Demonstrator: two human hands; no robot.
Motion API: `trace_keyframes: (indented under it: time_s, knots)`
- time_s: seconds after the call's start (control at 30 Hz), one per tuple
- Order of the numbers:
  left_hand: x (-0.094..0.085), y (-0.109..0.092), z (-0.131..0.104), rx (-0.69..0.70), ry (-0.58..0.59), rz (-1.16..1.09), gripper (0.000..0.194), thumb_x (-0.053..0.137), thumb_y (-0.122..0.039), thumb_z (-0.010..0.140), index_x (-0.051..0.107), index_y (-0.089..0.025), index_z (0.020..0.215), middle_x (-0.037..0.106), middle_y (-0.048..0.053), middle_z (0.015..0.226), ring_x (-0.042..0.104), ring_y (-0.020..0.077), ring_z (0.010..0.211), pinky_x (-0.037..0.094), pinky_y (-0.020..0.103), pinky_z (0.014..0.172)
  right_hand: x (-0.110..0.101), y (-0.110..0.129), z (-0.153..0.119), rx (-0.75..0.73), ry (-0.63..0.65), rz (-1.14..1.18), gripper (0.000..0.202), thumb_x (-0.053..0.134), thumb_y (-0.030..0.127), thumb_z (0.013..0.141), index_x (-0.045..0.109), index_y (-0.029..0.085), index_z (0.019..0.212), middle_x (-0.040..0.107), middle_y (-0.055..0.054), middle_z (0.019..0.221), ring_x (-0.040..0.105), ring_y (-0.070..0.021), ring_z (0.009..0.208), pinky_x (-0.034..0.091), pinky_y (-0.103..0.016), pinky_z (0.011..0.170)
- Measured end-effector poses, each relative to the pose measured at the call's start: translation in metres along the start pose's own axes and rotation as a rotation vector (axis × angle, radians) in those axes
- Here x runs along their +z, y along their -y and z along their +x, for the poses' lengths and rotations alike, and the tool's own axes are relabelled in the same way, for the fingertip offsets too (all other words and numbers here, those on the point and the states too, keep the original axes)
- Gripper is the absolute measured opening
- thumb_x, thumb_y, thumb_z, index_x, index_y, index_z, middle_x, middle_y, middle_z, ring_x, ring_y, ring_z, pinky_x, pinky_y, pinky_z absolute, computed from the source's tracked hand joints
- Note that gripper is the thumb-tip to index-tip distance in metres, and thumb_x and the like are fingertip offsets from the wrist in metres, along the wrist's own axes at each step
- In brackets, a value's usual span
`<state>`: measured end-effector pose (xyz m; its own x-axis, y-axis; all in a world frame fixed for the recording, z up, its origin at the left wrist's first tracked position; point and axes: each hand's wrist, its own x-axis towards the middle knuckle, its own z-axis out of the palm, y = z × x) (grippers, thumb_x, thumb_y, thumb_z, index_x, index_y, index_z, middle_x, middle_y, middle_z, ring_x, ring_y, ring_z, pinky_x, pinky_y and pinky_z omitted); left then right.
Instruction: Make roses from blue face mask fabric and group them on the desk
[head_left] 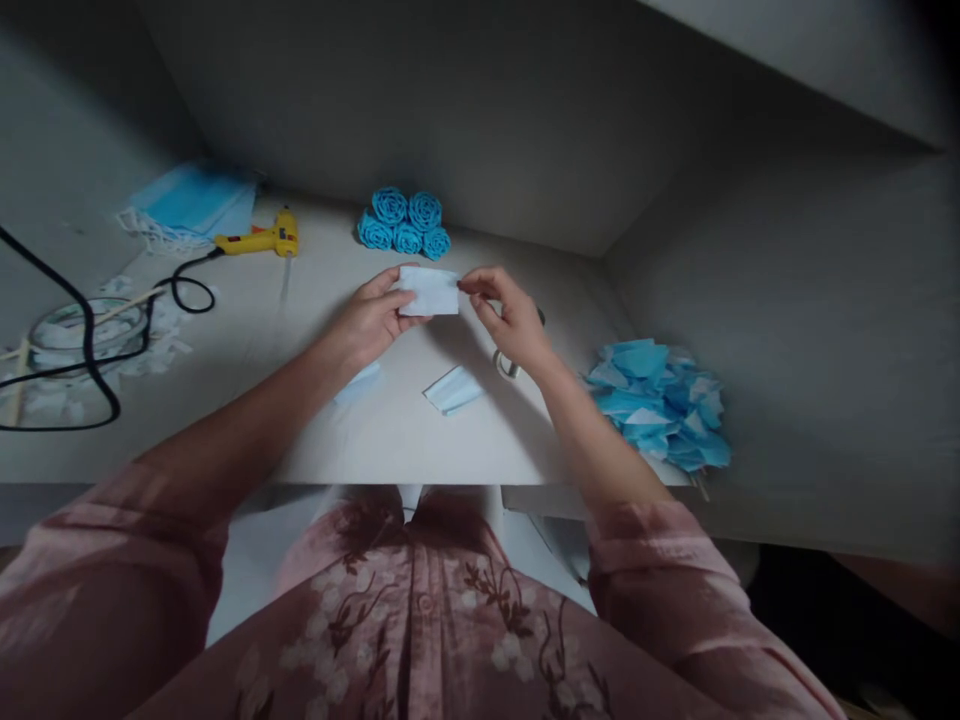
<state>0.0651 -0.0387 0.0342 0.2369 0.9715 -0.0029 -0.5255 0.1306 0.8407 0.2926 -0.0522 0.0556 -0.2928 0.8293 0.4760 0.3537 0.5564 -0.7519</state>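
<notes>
A small pale rectangle cut from a face mask (431, 291) is held up over the table by my left hand (379, 312), thumb in front and fingers behind. My right hand (511, 318) has its fingertips bent together at the right edge of that piece. Under the right hand a grey metallic ring-shaped thing (507, 366) shows in part; the hand hides the rest. Two more cut mask pieces lie below: a pleated light blue one (454, 389) in the middle and another (361, 382) partly behind my left forearm.
Several rolled blue flowers (406, 222) are stacked at the back. To the left lie a yellow glue gun (260, 238) with black cord, whole blue masks (191, 203), and a round container (88, 325) among white scraps. Crumpled blue mask pieces (660, 400) are heaped on the right.
</notes>
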Motion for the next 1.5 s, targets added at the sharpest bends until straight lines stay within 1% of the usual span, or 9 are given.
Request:
trace_keyframes:
  time_s: [0.13,0.4,0.7,0.83,0.9,1.1,1.33,1.43,1.5]
  knots:
    - [0.002,0.003,-0.001,0.006,0.030,0.026,0.040,0.071,-0.010,0.082,0.067,-0.020,0.121,0.074,0.010,0.122,0.072,0.0270,0.120,0.063,0.042,0.100,0.005,0.002,-0.012,0.071,0.062,0.086,0.025,0.074,0.045,0.092,0.074,0.030,0.111,0.076,-0.005,0.119,0.068,-0.0254,0.117,0.052,-0.042,0.105]
    - [0.006,0.011,-0.006,-0.030,0.090,0.037,0.040,0.074,-0.011,0.082,0.070,-0.019,0.121,0.075,0.009,0.120,0.073,0.0202,0.103,0.065,0.035,0.091,0.018,-0.001,-0.016,0.167,-0.032,0.209,0.024,0.079,0.048,0.084,0.075,0.025,0.084,0.075,-0.003,0.090,0.065,-0.0208,0.088,0.051,-0.036,0.089]
    - [0.003,0.012,-0.005,-0.032,0.069,0.083,0.050,0.073,-0.015,0.082,0.066,-0.020,0.132,0.074,0.008,0.107,0.076,0.0207,0.090,0.064,0.040,0.090,0.029,-0.010,-0.013,0.315,-0.167,0.381,0.031,0.081,0.052,0.075,0.069,0.024,0.076,0.067,0.001,0.077,0.057,-0.0153,0.074,0.049,-0.032,0.077]
    - [0.003,0.013,-0.005,-0.015,0.072,0.105,0.048,0.078,-0.033,0.085,0.064,-0.022,0.130,0.073,0.008,0.107,0.075,0.0212,0.090,0.063,0.033,0.077,0.036,-0.011,-0.017,0.360,-0.198,0.414,0.029,0.080,0.051,0.076,0.068,0.024,0.076,0.065,0.002,0.074,0.057,-0.0147,0.071,0.049,-0.032,0.076]
    - [0.003,0.015,-0.006,0.013,0.098,0.139,0.058,0.083,-0.036,0.082,0.062,-0.023,0.135,0.073,0.007,0.109,0.074,0.0203,0.091,0.061,0.030,0.076,0.038,-0.011,-0.020,0.353,-0.210,0.433,0.028,0.080,0.049,0.076,0.068,0.024,0.076,0.065,0.002,0.075,0.057,-0.0145,0.071,0.049,-0.032,0.077]
    - [0.007,0.018,-0.010,0.045,0.110,0.264,0.097,0.091,-0.015,0.064,0.053,-0.030,0.152,0.071,0.007,0.124,0.073,0.0178,0.092,0.062,0.027,0.080,0.038,-0.008,-0.022,0.373,-0.212,0.418,0.032,0.082,0.053,0.076,0.068,0.024,0.077,0.064,0.002,0.073,0.056,-0.0151,0.071,0.049,-0.032,0.076]
    - [0.011,0.017,-0.011,0.033,-0.019,0.207,0.085,0.080,-0.007,0.071,0.056,-0.028,0.150,0.073,0.007,0.123,0.072,0.0194,0.095,0.061,0.028,0.083,0.041,-0.008,-0.022,0.337,-0.183,0.421,0.034,0.081,0.055,0.080,0.068,0.024,0.078,0.064,0.002,0.075,0.057,-0.0140,0.071,0.050,-0.031,0.077]
    - [0.003,0.021,-0.006,0.095,0.004,0.258,0.080,0.079,-0.011,0.075,0.056,-0.026,0.150,0.074,0.007,0.116,0.072,0.0183,0.088,0.061,0.028,0.079,0.042,-0.013,-0.023,0.325,-0.167,0.455,0.040,0.083,0.060,0.079,0.067,0.023,0.083,0.067,0.002,0.077,0.060,-0.0137,0.073,0.053,-0.030,0.075]
    - [-0.003,0.025,-0.002,0.151,0.048,0.313,0.079,0.080,-0.015,0.077,0.055,-0.025,0.151,0.074,0.007,0.112,0.072,0.0177,0.085,0.060,0.028,0.076,0.042,-0.017,-0.023,0.329,-0.150,0.494,0.049,0.085,0.065,0.076,0.068,0.024,0.097,0.068,0.002,0.078,0.063,-0.0144,0.076,0.056,-0.029,0.075]
